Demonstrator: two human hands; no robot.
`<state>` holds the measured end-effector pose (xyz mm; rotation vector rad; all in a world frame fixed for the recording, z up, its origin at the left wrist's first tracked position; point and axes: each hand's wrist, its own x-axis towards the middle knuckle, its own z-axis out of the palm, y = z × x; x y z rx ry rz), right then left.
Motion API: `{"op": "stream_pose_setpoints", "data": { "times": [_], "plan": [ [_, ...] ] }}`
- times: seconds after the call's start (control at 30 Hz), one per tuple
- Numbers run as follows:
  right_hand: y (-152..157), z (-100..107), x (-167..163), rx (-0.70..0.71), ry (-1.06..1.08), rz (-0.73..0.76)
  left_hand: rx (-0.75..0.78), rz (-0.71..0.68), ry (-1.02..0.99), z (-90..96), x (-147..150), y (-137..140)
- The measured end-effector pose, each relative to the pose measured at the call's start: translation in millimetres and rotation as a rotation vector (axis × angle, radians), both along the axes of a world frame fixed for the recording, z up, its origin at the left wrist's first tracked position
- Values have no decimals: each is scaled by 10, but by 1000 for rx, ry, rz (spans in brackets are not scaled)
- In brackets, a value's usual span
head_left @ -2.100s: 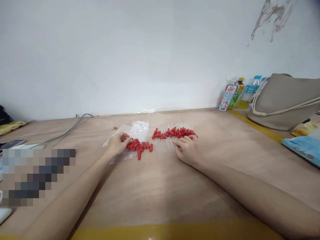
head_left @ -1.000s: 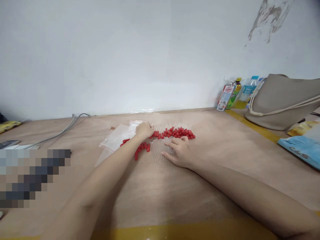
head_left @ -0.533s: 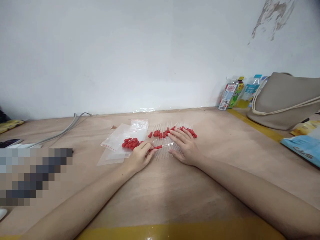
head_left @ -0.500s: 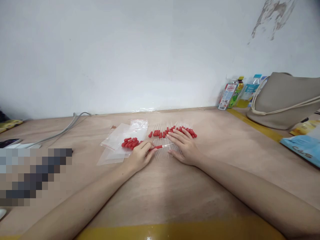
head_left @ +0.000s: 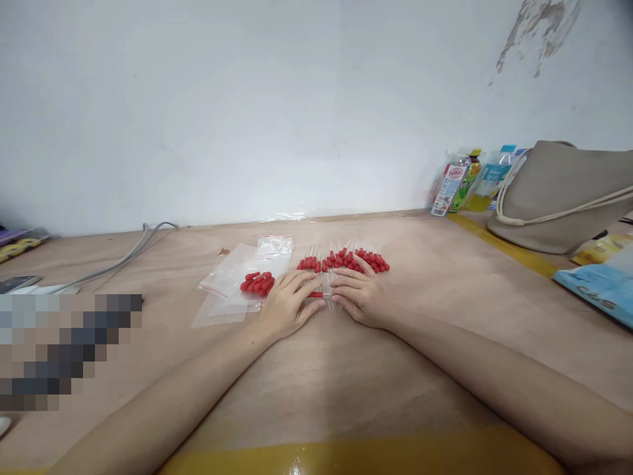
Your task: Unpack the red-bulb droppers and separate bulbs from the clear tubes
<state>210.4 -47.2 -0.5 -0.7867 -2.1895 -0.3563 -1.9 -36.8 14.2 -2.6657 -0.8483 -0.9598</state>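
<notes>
Between my two hands lies a glass dropper with a red rubber bulb [head_left: 315,295], held sideways just above the table. My left hand [head_left: 291,300] has the bulb end between its thumb and fingers. My right hand [head_left: 364,297] closes its thumb and fingers around the clear tube end, most of which it hides. Loose clear glass tubes [head_left: 326,282] lie beneath and between the hands. Behind them is a row of droppers with red bulbs [head_left: 373,260], tubes pointing to the wall. Left of my left hand, loose red bulbs [head_left: 257,284] are heaped on clear plastic bags [head_left: 225,274].
Drink bottles [head_left: 487,181] and a carton [head_left: 449,188] stand by the wall at right, beside a grey-beige bag [head_left: 558,191]. A blue packet [head_left: 593,290] lies at the right edge. On the left a grey cable [head_left: 123,260] crosses the table [head_left: 316,382].
My left hand has moved right along the dropper, its fingers reaching further over the bulb. My right hand's fingers have drawn in around the tube. A bulb by the left fingers is now hidden.
</notes>
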Motion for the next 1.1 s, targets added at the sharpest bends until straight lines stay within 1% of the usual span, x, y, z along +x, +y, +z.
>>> {"op": "stream_pose_setpoints", "data": {
  "times": [0.13, 0.23, 0.43, 0.6, 0.77, 0.87, 0.97, 1.1],
  "plan": [
    [-21, 0, -24, -15, 26, 23, 56, -48, 35, -5, 31, 28],
    [-12, -10, -30, -40, 13, 30, 67, -65, 29, 1, 36, 15],
    [28, -36, -41, -71, -28, 77, 59, -47, 27, 20, 75, -23],
    [53, -76, -49, -40, -13, 153, 74, -84, 82, 20, 78, -20],
    [72, -127, -39, -28, -4, 215, 33, -79, 142, 54, 63, -52],
    [45, -105, -31, -26, -25, 228, 2, -77, 177, 75, 54, -75],
    [-5, -48, -28, -17, -71, 209, -14, -78, 215, 90, 44, -90],
    [-56, 11, -29, 26, -119, 199, -47, -89, 235, 106, 33, -107]
  ]
}}
